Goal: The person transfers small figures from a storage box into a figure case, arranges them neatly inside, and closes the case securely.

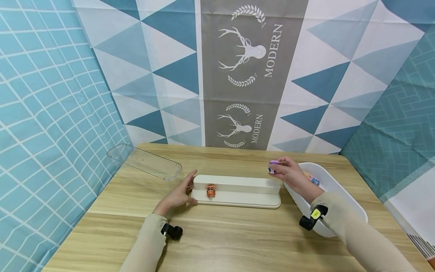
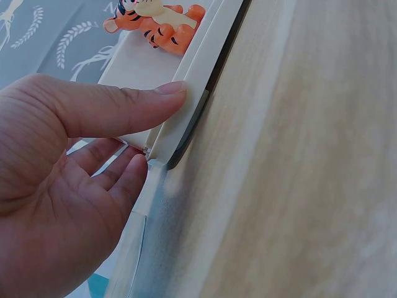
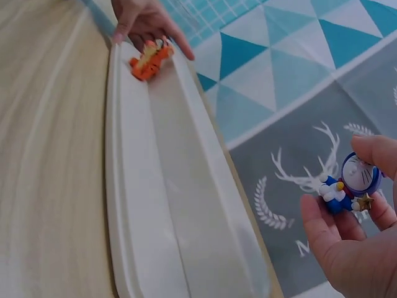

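A cream two-step display stand lies lengthwise on the table. My left hand grips its left end; in the left wrist view the thumb lies on the front edge and the fingers bend round the end. An orange tiger figurine rests on the lower step near that end. Above the stand's right end, my right hand pinches a small blue-and-white Doraemon figurine between thumb and fingers. The right wrist view shows it holding a gold star, apart from the stand.
A white bin stands right of the stand, under my right forearm, with colourful figurines inside. Back left on the wooden table is a clear plastic cover. Patterned cloth hangs behind and at both sides.
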### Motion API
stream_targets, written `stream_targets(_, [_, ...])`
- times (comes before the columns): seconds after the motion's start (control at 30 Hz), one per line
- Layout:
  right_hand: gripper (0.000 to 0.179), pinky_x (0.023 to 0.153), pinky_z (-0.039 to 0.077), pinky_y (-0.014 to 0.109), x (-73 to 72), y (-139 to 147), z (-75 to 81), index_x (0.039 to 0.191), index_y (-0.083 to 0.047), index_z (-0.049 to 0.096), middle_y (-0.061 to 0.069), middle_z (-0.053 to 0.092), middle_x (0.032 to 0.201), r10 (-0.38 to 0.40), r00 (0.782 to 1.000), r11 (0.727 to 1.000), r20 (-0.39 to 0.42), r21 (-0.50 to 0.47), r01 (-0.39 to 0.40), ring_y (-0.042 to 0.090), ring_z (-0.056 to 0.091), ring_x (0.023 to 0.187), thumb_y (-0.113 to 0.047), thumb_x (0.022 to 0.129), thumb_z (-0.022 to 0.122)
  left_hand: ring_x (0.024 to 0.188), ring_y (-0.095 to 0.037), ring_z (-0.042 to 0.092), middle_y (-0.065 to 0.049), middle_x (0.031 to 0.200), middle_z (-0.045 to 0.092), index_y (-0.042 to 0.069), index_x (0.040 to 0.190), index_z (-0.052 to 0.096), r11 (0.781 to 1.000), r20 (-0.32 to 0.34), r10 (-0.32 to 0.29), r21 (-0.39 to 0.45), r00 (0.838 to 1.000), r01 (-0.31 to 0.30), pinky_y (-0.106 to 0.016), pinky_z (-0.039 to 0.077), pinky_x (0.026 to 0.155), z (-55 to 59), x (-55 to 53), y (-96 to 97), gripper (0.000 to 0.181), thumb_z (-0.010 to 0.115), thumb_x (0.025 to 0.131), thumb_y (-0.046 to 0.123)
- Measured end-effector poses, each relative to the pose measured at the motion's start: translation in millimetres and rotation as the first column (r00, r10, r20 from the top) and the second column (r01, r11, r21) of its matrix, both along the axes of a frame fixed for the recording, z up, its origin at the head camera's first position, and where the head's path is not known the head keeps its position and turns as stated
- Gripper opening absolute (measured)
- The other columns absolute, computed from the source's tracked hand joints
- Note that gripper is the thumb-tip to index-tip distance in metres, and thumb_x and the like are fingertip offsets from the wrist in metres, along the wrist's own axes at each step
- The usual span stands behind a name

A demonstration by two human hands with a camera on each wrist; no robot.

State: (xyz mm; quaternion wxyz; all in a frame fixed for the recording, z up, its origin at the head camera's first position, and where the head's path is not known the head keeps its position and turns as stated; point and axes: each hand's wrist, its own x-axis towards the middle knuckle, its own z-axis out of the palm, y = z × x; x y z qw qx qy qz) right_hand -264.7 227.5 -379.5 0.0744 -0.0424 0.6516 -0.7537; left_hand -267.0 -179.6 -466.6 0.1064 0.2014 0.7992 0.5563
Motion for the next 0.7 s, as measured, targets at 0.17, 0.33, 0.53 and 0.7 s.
stream_targets(0.17, [0.015, 0.086, 0.059, 0.029, 2.9, -12.0, -0.9, 0.103, -0.005, 0.045, 0.007, 0.055, 0.103, 0.01, 1.0, 1.0, 0.02, 0.008, -0.01, 0.014, 0.065, 0.088, 0.004, 0.097, 0.056, 0.139, -0.049, 0.031, -0.033, 0.15, 0.031, 0.0, 0.158, 0.008, 1.0, -0.008, -0.003, -0.005, 1.0, 0.003, -0.053, 0.024, 0.118, -0.6, -0.4, 0.6, 0.116, 0.075, 0.066, -0.022])
stream_targets(0.33, [0.016, 0.085, 0.06, 0.028, 3.9, -20.1, -5.0, 0.102, -0.005, 0.046, 0.01, 0.052, 0.104, 0.039, 0.999, 0.999, 0.022, -0.02, -0.039, 0.015, 0.064, 0.088, 0.006, 0.096, 0.055, 0.138, -0.049, 0.032, -0.033, 0.149, 0.033, 0.0, 0.158, 0.008, 1.0, -0.018, -0.009, 0.001, 1.0, 0.009, -0.053, 0.024, 0.118, -1.1, -1.0, 0.7, 0.117, 0.075, 0.066, -0.022])
stream_targets(0.53, [0.017, 0.085, 0.06, 0.029, 5.3, -30.8, -12.2, 0.101, -0.006, 0.049, 0.01, 0.053, 0.103, 0.072, 0.997, 0.996, 0.035, -0.053, -0.07, 0.016, 0.064, 0.089, 0.008, 0.095, 0.055, 0.138, -0.049, 0.033, -0.032, 0.148, 0.033, 0.0, 0.158, 0.008, 1.0, -0.023, -0.01, 0.0, 1.0, 0.01, -0.053, 0.024, 0.118, -1.4, -1.6, 0.3, 0.116, 0.075, 0.066, -0.022])
stream_targets(0.7, [0.016, 0.085, 0.06, 0.029, 8.0, -41.5, -19.0, 0.1, -0.006, 0.048, 0.011, 0.052, 0.103, 0.078, 0.996, 0.996, 0.054, -0.045, -0.076, 0.016, 0.063, 0.089, 0.008, 0.095, 0.055, 0.138, -0.049, 0.032, -0.033, 0.149, 0.033, 0.0, 0.158, 0.008, 1.0, -0.022, -0.007, -0.008, 1.0, 0.007, -0.053, 0.025, 0.118, -1.8, -0.9, 0.0, 0.116, 0.075, 0.066, -0.022])
